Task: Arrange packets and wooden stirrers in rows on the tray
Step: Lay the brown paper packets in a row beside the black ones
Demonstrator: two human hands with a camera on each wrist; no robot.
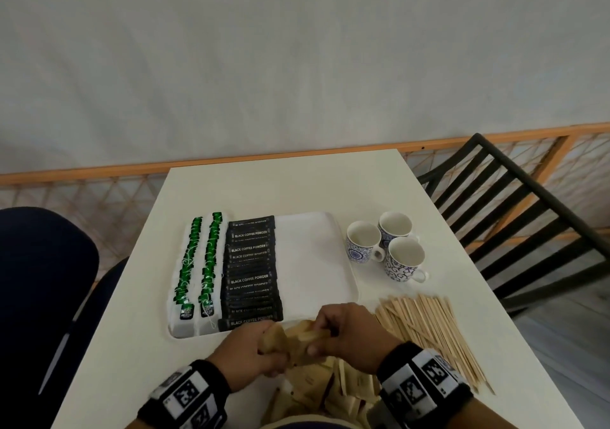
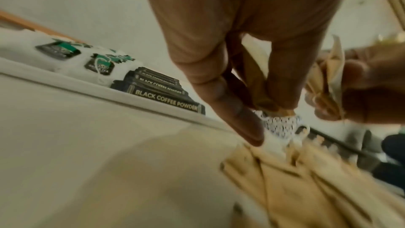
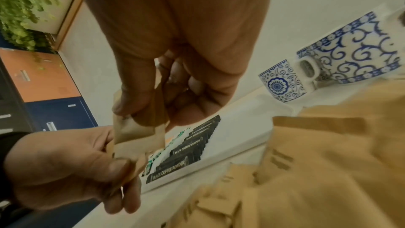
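A white tray [image 1: 317,257] carries two rows of green-tagged tea bags [image 1: 194,263] and a row of black coffee packets [image 1: 251,273]; its right half is bare. Just in front of the tray both hands hold a bunch of brown paper packets [image 1: 290,338]. My left hand [image 1: 260,346] grips the bunch from the left, and my right hand [image 1: 333,336] pinches it from the right. A loose heap of brown packets [image 1: 326,392] lies under my wrists. Wooden stirrers [image 1: 432,326] are spread in a fan on the table at the right.
Three blue-and-white cups [image 1: 386,243] stand right of the tray. A black slatted chair [image 1: 515,224] is beside the table's right edge, a dark blue seat [image 1: 43,280] at the left. The far part of the white table [image 1: 280,187] is bare.
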